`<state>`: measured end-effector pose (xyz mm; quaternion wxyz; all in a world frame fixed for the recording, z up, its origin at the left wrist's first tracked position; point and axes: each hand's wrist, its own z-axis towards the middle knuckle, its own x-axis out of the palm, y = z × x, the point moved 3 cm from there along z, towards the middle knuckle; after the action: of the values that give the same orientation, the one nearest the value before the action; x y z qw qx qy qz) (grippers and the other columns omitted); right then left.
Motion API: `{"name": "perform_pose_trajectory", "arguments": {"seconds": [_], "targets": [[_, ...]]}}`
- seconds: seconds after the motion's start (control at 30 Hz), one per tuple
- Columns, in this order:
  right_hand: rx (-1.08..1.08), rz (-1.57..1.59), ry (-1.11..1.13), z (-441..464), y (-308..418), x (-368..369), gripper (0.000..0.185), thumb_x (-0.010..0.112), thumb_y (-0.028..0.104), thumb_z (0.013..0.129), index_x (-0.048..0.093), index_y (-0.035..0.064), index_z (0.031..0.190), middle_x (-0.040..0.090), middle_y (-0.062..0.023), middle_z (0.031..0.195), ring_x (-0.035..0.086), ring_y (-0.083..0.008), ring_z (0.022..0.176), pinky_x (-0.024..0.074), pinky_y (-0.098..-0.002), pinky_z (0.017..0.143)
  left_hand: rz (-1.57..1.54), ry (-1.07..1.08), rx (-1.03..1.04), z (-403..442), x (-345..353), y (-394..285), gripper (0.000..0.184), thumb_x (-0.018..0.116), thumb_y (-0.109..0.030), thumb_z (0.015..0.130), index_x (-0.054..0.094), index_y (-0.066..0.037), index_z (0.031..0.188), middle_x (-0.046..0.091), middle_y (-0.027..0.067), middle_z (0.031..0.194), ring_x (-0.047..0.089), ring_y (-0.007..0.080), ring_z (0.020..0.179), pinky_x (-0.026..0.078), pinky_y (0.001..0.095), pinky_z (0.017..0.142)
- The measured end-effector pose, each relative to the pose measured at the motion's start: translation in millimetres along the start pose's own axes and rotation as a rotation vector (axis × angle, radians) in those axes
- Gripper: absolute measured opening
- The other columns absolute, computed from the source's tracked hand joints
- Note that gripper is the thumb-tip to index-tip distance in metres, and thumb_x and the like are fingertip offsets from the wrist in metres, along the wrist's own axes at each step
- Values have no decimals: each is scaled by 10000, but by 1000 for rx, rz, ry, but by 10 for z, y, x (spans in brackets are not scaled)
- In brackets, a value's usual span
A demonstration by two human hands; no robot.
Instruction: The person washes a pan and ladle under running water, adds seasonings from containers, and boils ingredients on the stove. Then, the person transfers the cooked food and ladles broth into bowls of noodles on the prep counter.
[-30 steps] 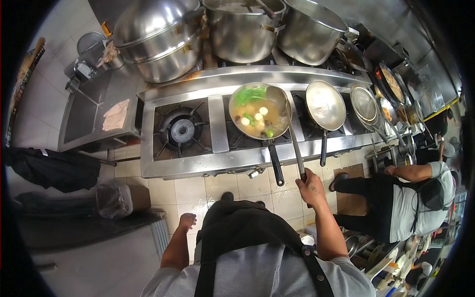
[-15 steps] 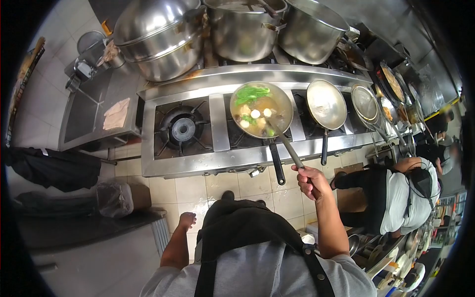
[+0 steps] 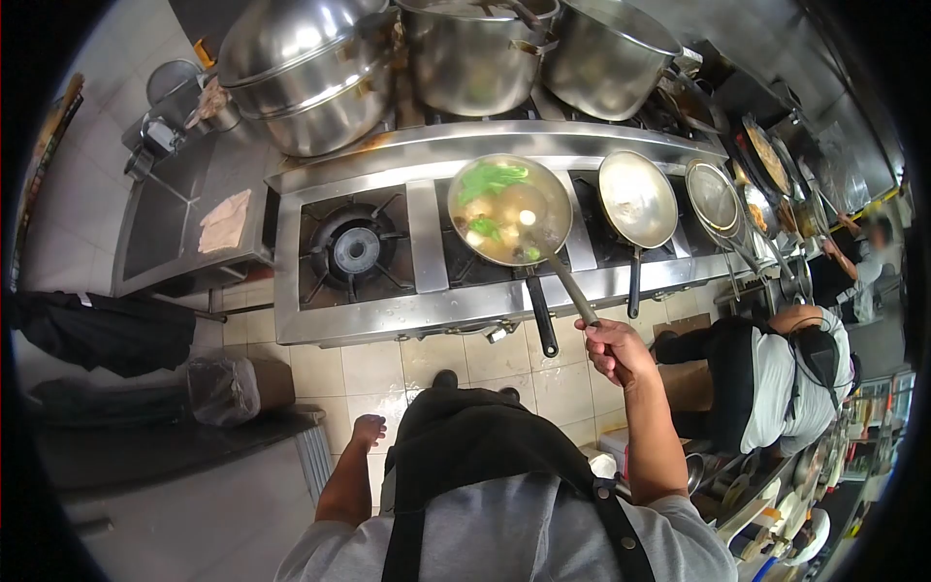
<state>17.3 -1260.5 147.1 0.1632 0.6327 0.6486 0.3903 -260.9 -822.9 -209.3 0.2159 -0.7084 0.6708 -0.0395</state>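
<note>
My right hand is wrapped round the handle of a metal ladle. The ladle's lower end dips into the soup in a frying pan; its bowl is hard to make out there. Green leaves, pale round pieces and other chunks sit in the cloudy broth. The pan rests on a middle burner with its black handle pointing towards me, untouched. My left hand hangs low by my side with loosely bent fingers, apart from everything and holding nothing visible.
A bare burner is left of the soup pan, and a second pan is right of it. Strainers lie farther right. Large steel pots line the back. Another person bends over at the right.
The ladle has shifted slightly in the pan, and the leaves and round pieces have moved about in the broth. My left hand stays where it was.
</note>
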Motion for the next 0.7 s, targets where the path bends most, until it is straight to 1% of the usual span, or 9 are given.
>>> {"name": "perform_pose_trajectory", "arguments": {"seconds": [0.03, 0.07, 0.2, 0.3, 0.5, 0.57, 0.6, 0.67, 0.7], "targets": [[23, 76, 36, -18, 23, 3, 246, 540, 90, 910, 522, -41, 1117, 454, 4, 588, 373, -53, 351, 271, -198, 285, 1, 1, -1, 0, 1, 0, 285, 593, -273, 839, 601, -95, 1062, 642, 56, 843, 604, 193, 679, 466, 396, 563], [32, 84, 52, -18, 31, -11, 264, 523, 114, 926, 503, -44, 1136, 449, 3, 590, 371, -46, 347, 279, -195, 265, -2, -2, 12, 3, 0, -7, 292, 595, -272, 840, 600, -88, 1066, 642, 57, 836, 605, 192, 671, 467, 390, 552], [25, 109, 48, -110, 63, 27, 260, 523, 114, 926, 504, -43, 1133, 447, 4, 594, 378, -42, 350, 290, -189, 264, -25, 6, 28, 48, -16, 15, 309, 599, -272, 844, 598, -66, 1076, 644, 63, 821, 605, 193, 653, 465, 367, 515], [23, 154, 37, -182, 81, 31, 260, 529, 86, 911, 498, -41, 1136, 446, 7, 599, 370, -53, 363, 278, -205, 288, -27, 9, 26, 34, -24, 10, 318, 599, -269, 845, 595, -56, 1081, 643, 68, 817, 605, 191, 648, 460, 357, 495], [45, 298, 128, -264, 81, -80, 256, 528, 95, 921, 506, -21, 1149, 459, 3, 607, 388, -51, 372, 301, -198, 294, 14, 23, 25, 50, -15, -19, 311, 597, -264, 841, 590, -57, 1073, 638, 64, 827, 598, 190, 660, 460, 367, 522], [79, 397, 199, -272, 58, -94, 258, 521, 100, 928, 510, -15, 1159, 468, 5, 611, 402, -52, 376, 315, -194, 296, 17, 23, 24, 46, -6, -38, 310, 596, -264, 841, 587, -61, 1075, 636, 62, 828, 596, 189, 663, 459, 370, 532], [77, 399, 197, -271, 46, -102, 258, 521, 100, 928, 510, -15, 1159, 468, 5, 611, 402, -52, 376, 315, -194, 296, 18, 21, 21, 55, -9, -42, 308, 594, -263, 842, 585, -64, 1077, 635, 61, 830, 594, 189, 665, 458, 374, 541], [108, 552, 305, -274, 24, -86, 270, 505, 107, 937, 512, -17, 1176, 475, 9, 615, 422, -56, 382, 334, -196, 300, 15, 31, 14, 86, -8, -61, 309, 597, -263, 841, 583, -69, 1082, 635, 60, 828, 593, 187, 664, 456, 376, 545], [106, 555, 304, -273, 16, -86, 270, 505, 107, 937, 512, -17, 1176, 475, 9, 615, 422, -56, 382, 334, -196, 300, 9, 41, 3, 85, -7, -71, 310, 599, -263, 841, 581, -74, 1086, 634, 59, 826, 592, 186, 662, 455, 378, 548]]}}
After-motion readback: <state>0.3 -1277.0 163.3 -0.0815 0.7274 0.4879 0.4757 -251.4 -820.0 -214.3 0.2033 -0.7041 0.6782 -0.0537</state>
